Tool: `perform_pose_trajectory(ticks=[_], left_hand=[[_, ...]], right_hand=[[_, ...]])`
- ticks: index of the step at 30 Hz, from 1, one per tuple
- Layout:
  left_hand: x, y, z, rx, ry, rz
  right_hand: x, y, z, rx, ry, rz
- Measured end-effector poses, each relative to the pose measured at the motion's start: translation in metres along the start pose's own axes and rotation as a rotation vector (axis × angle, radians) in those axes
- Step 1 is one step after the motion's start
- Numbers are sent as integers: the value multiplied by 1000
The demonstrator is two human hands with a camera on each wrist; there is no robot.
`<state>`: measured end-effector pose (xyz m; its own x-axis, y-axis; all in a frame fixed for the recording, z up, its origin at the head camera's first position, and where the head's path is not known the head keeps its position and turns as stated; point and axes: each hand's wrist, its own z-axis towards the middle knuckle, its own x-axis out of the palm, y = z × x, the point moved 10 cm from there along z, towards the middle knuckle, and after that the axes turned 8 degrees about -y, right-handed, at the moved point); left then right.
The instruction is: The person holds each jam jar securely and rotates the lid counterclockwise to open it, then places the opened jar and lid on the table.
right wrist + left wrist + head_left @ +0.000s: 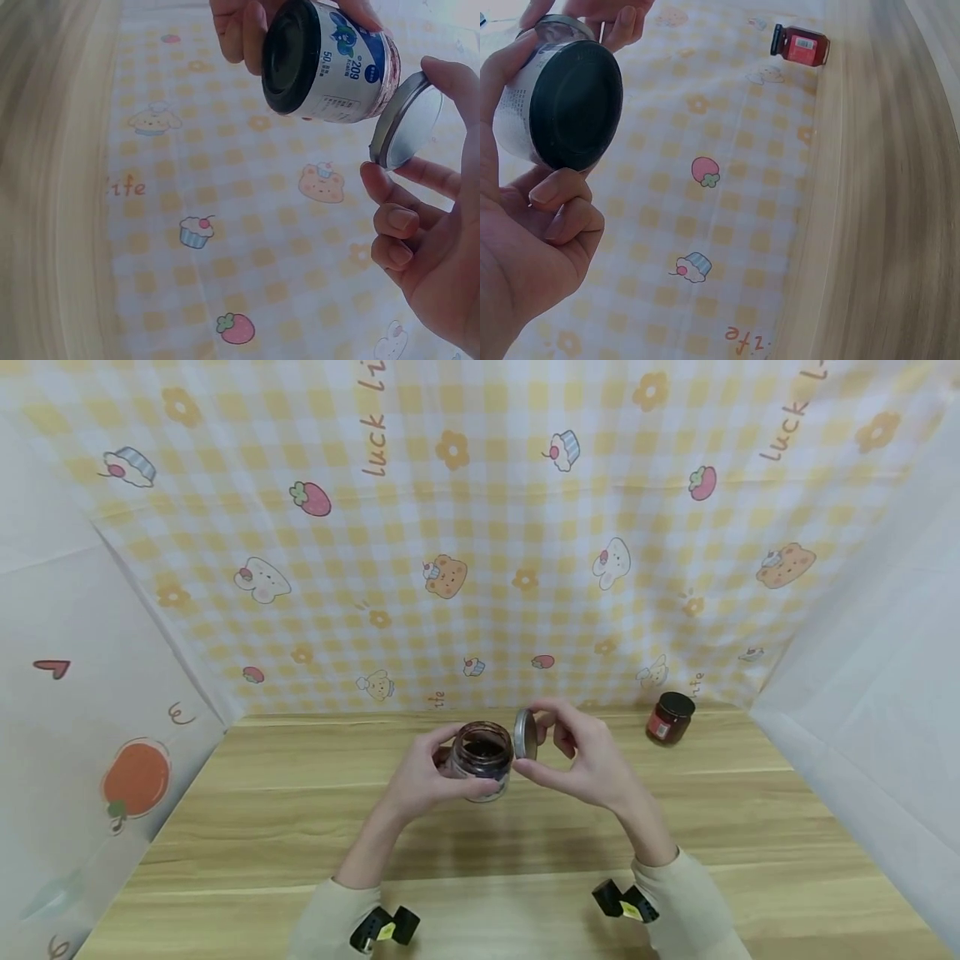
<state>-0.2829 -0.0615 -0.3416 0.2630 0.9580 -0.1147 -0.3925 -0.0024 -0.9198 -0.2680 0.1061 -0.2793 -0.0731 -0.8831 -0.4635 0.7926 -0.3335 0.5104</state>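
Observation:
My left hand (429,777) grips a glass jam jar (480,770) round its side, its mouth uncovered and dark jam inside. Blueberries and printed text mark the jar's label (349,67) in the right wrist view, and its dark base (577,105) faces the left wrist camera. Between thumb and fingers, my right hand (588,760) pinches a silver metal lid (525,735) by its rim. The lid stands on edge just right of the jar's mouth, its inner side turned away from the jar. Both hands are raised above the wooden table (300,827).
A second jar (670,718) with dark red contents, a black lid and a red label stands at the back right of the table. Behind the table hangs a yellow checked cloth (495,627). White cloth walls (862,693) close off the sides.

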Motion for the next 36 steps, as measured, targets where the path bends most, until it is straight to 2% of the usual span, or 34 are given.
perform_pose_trajectory(ticks=[13,21,29,36], left_hand=[[-16,17,-4,-84,-69,32],[-35,28,-8,-133,-123,101],[-53,40,-12,-176,-203,137],[-66,48,-16,-222,-258,173]], right_hand=[[13,-13,-3,-30,-65,110],[23,-16,-3,-37,-77,123],[34,-30,-5,21,-80,130],[53,-43,-4,102,-30,93]])
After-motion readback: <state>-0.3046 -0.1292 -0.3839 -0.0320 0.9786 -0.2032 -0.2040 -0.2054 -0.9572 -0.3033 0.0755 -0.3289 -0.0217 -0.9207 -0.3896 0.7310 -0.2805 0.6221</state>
